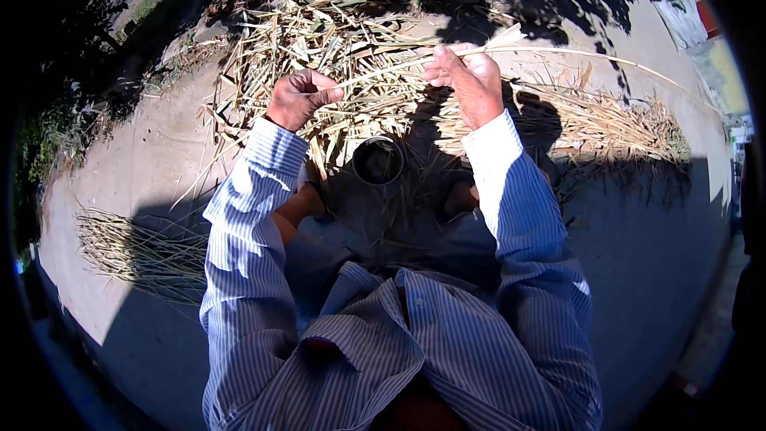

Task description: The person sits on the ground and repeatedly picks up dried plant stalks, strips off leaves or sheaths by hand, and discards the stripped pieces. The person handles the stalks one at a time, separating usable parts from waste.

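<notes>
Two hands (471,84) on one stalk (511,49)

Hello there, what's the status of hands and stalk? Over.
Left hand pinching stalk. Right hand gripping it farther right. Pot nearer the body, touching neither hand.

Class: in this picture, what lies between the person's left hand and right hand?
In the head view, a pale stalk runs across from the left hand to the right hand, with scattered dry straw on the ground behind it.
</notes>
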Motion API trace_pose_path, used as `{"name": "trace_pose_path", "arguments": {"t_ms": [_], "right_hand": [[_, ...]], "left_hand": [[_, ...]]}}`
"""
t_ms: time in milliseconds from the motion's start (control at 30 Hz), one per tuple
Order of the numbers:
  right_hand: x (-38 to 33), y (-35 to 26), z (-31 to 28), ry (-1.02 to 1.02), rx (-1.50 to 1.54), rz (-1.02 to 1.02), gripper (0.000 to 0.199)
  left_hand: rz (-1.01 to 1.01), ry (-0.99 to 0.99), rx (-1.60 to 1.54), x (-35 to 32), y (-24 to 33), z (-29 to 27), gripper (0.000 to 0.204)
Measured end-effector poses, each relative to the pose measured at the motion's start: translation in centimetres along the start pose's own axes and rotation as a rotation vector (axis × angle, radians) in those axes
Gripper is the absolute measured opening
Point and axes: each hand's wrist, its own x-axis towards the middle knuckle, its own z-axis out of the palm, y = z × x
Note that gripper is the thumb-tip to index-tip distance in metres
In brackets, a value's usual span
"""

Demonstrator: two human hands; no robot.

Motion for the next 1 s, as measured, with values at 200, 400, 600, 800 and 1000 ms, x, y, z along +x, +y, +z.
{"name": "trace_pose_path", "arguments": {"t_ms": [200, 400, 600, 800, 1000], "right_hand": [[3.6, 1.2, -1.0, 0.1, 0.064, 0.151, 0.044], [4.7, 2.6, -2.1, 0.177, 0.042, 0.242, 0.049], [6.8, 3.4, -2.5, 0.188, 0.03, 0.216, 0.05], [7.0, 4.4, -2.3, 0.166, 0.017, 0.151, 0.047], [8.3, 3.4, -6.5, 0.35, 0.086, 0.091, 0.043]], "left_hand": [[0.73, 0.227, 1.017, 2.7, 2.4, 1.7, 0.017], [0.313, 0.312, 0.055, 3.4, 0.6, 3.6, 0.014], [0.48, 0.565, 1.045, 6.5, 2.6, -2.3, 0.024], [0.624, -0.046, 1.168, 7.8, 0.1, 1.4, 0.023], [0.272, 0.133, 1.453, 7.8, -2.0, -6.0, 0.013]]}}
